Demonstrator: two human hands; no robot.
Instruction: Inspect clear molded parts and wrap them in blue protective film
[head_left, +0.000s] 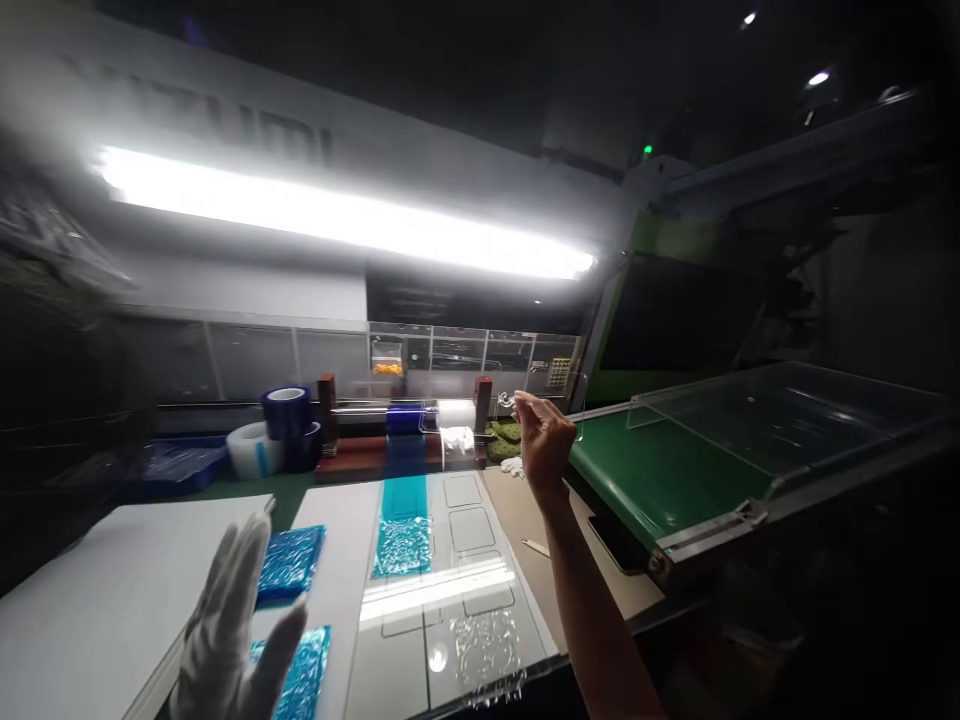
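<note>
My left hand (229, 625), in a white glove, is raised at the lower left with its fingers stretched and the thumb apart, holding nothing. Beside it lie two stacks of blue film-covered pieces, a farther stack (291, 562) and a nearer stack (306, 672) partly hidden by the hand. My bare right hand (546, 435) is lifted, thumb and fingers pinched together. At its fingertips shows a small, pale, shiny bit (505, 401); its kind is unclear. Between the hands is a glossy board (450, 690) with rectangular outlines, bearing a strip of blue film (403, 510) and a crinkled clear piece (486, 650).
A roller stand (327, 420) carries a blue film roll (405, 420) and a white roll (456, 415). Tape rolls (286, 410) stand to its left. At right is a green conveyor (630, 460) with a clear cover (795, 410). A phone (616, 545) and pencil-like stick (535, 547) lie nearby.
</note>
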